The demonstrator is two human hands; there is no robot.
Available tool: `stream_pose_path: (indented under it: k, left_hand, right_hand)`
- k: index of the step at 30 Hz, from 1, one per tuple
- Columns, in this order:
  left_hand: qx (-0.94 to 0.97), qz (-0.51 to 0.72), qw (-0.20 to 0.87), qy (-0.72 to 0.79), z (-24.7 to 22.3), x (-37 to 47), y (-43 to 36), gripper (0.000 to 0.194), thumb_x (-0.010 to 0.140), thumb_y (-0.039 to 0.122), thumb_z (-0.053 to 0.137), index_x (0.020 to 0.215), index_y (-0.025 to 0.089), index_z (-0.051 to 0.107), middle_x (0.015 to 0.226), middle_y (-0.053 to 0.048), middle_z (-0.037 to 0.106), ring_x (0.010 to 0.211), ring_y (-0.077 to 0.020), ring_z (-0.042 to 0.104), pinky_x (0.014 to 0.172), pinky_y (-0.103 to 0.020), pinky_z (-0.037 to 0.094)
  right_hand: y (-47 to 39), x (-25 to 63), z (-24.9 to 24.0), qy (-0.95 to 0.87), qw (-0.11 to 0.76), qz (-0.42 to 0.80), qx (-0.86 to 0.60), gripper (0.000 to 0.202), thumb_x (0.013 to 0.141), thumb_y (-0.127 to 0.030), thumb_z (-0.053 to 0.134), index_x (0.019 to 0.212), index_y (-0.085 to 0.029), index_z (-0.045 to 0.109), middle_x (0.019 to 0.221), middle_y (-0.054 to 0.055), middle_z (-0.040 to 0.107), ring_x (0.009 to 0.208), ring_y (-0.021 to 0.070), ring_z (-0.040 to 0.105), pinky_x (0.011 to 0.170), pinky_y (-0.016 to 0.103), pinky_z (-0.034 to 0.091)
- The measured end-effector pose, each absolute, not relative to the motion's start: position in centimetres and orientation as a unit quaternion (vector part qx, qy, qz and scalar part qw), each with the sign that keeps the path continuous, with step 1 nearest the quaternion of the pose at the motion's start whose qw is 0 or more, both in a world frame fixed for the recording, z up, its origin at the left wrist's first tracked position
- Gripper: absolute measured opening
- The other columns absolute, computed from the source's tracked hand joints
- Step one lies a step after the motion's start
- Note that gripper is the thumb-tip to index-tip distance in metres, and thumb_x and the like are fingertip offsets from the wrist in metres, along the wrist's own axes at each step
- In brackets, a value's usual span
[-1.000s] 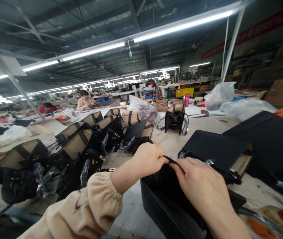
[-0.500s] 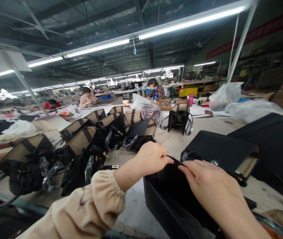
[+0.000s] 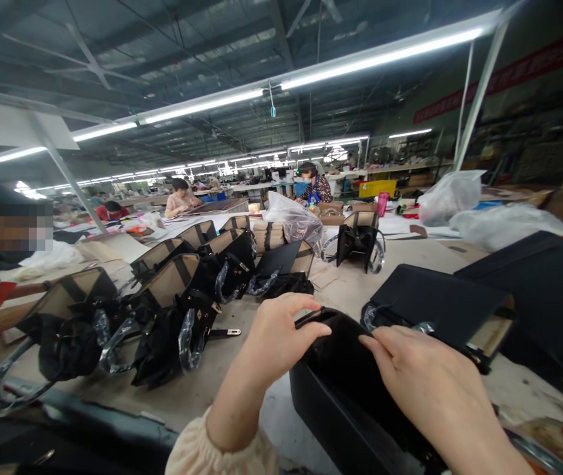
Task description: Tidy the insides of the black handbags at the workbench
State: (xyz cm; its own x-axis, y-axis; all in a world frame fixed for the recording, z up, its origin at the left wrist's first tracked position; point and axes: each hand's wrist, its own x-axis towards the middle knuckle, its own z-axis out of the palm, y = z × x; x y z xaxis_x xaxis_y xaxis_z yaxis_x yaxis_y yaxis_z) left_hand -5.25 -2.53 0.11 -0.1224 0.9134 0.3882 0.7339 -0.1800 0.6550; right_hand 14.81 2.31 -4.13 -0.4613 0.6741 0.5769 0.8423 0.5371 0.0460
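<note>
A black handbag (image 3: 333,415) stands in front of me, its mouth facing up and its dark lining showing. My right hand (image 3: 434,376) pinches the far rim, thumb inside the mouth. At the far left corner of the bag is my left hand (image 3: 281,343), thumb and forefinger spread apart around the rim; a gap shows between the fingertips. Its other fingers are hidden behind the palm. The bag's near right part is covered by my right forearm.
Several black handbags (image 3: 163,290) with plastic-wrapped handles stand on the table at left. One bag (image 3: 358,241) stands farther back. Black bags (image 3: 449,297) lie at right. Plastic bags (image 3: 449,198) sit behind. A co-worker's arm (image 3: 17,316) reaches in at left.
My left hand has come off its pinch on the far rim, shifted left to the bag's corner and spread its thumb and forefinger. My right hand keeps its pinch.
</note>
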Motion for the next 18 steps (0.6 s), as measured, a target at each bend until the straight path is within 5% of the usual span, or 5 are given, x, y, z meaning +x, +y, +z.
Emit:
stream_pose_path:
  k: [11, 18]
  left_hand:
    - [0.621, 0.36, 0.173, 0.675, -1.3, -5.6, -3.5, 0.025, 0.074, 0.031, 0.068, 0.099, 0.027, 0.066, 0.089, 0.006, 0.071, 0.065, -0.0124, 0.058, 0.064, -0.025, 0.044]
    - [0.659, 0.382, 0.159, 0.628, -1.6, -6.4, -3.7, 0.018, 0.075, 0.021, 0.064, 0.093, 0.024, 0.065, 0.096, 0.003, 0.071, 0.089, -0.0171, 0.063, 0.08, -0.027, 0.043]
  right_hand:
    - [1.3, 14.9, -4.6, -0.847, 0.265, -0.144, -0.438, 0.039, 0.093, -0.043, 0.038, 0.061, -0.024, 0.051, 0.06, -0.001, 0.057, 0.054, 0.0162, 0.056, 0.054, 0.03, 0.031]
    - [2.1, 14.8, -4.1, -0.852, 0.223, -0.145, -0.45, 0.045, 0.093, -0.05, 0.035, 0.058, -0.024, 0.051, 0.059, -0.002, 0.059, 0.054, 0.0163, 0.059, 0.049, 0.028, 0.031]
